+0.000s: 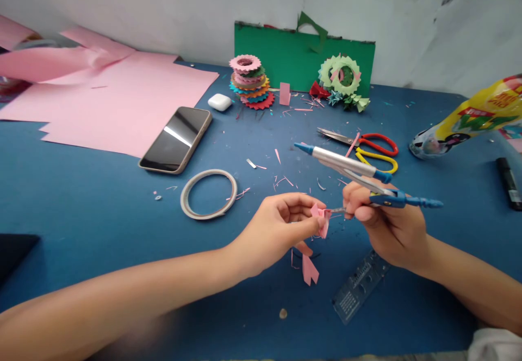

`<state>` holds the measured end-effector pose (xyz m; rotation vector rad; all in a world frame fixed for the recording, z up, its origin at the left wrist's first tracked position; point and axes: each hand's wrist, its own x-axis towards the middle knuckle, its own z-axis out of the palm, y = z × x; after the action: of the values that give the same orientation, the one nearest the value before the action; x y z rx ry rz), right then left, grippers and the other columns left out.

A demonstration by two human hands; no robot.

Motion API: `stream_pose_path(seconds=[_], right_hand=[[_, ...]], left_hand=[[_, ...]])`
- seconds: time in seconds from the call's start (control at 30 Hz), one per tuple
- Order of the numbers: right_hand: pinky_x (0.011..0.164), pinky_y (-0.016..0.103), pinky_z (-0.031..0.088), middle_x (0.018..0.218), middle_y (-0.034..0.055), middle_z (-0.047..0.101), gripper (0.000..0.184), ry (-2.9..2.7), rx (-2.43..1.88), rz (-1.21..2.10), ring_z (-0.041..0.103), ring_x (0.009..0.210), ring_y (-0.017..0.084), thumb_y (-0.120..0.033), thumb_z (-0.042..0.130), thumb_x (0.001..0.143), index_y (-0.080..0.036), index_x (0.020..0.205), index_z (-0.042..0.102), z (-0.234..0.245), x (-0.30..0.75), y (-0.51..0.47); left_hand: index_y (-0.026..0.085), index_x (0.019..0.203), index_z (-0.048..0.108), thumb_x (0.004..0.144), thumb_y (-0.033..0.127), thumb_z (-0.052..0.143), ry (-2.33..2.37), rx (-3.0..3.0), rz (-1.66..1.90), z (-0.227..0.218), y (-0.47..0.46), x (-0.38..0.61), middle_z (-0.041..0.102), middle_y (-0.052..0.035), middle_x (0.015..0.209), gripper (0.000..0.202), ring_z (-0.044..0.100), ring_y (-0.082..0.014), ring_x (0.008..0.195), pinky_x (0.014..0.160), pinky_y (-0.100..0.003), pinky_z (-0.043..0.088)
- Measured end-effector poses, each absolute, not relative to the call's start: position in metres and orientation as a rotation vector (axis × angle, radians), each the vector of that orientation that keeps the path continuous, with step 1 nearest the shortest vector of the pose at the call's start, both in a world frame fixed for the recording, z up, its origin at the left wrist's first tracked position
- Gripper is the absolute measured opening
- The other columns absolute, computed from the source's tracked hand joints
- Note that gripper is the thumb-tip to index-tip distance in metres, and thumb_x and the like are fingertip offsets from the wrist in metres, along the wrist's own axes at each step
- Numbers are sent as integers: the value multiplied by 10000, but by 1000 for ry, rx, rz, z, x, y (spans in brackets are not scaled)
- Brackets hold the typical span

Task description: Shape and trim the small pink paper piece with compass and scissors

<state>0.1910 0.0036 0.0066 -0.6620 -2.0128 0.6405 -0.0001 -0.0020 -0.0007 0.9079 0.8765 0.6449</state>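
Note:
My left hand [281, 229] pinches a small folded pink paper piece [321, 218] between thumb and fingers, just above the blue table [101, 214]. My right hand [387, 225] grips a blue and silver drawing compass [359, 173]. The compass legs are spread; its metal point touches the pink piece, and one leg sticks up to the left. A pink paper scrap [309, 268] lies on the table below my hands.
A clear ruler [359, 287] lies under my right wrist. A tape ring [209, 193], a phone [176, 139], an earbud case [219, 102], pink sheets [114, 100], scissors [362, 146], stacked paper rosettes [250, 82], green card [285, 56], a yellow packet [468, 119] and a black marker [509, 182] surround them.

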Motion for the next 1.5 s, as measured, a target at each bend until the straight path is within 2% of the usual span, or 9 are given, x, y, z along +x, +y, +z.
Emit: stream_pose_path(seconds=[0.3,0.47,0.6,0.8,0.93,1.07,1.5], right_hand=[[662,264,502,767,29,571,111,-2121,-579,517,569,758,133,-216,462,913,-182,844,542,11,190,4],[662,256,515,791,34,594,138,-2170,-553,497,596,791,134,-251,426,933,-204,851,527,17,193,4],[659,242,517,826,56,607,148,-2194,-536,553,602,784,125,-265,405,942,-189,912,528,19,193,7],[675,293,524,821,31,592,111,-2030,-531,467,596,797,141,-174,435,917,-198,942,540,5,196,10],[644,300,524,842,38,597,110,-2026,-587,468,597,774,148,-209,443,918,-204,949,549,4,196,10],[663,292,514,808,33,595,104,-2084,-541,401,595,790,150,-169,446,907,-197,874,540,9,196,9],[672,281,515,802,27,587,104,-2109,-488,406,592,806,146,-114,441,884,-191,880,509,10,195,8]], left_hand=[[152,871,642,764,279,670,881,914,650,-3,-2,-1,635,-10,714,169,597,-121,671,478,-180,549],[154,862,656,715,284,711,910,860,640,-3,0,-1,637,-21,718,204,602,-140,668,466,-193,530],[158,862,663,733,351,699,911,771,660,-3,2,-1,625,-14,714,234,572,-100,585,453,-169,492],[162,873,667,753,313,681,870,866,688,-1,1,-2,617,-21,739,194,573,-129,698,467,-177,525],[161,876,660,755,309,672,877,900,678,2,0,-2,609,-20,729,191,562,-129,698,468,-175,531],[161,824,647,751,309,667,890,916,671,4,0,-2,601,-18,733,166,558,-133,722,471,-166,524],[171,892,660,719,288,704,891,862,696,1,1,-3,640,-30,762,214,591,-141,720,479,-186,538]])
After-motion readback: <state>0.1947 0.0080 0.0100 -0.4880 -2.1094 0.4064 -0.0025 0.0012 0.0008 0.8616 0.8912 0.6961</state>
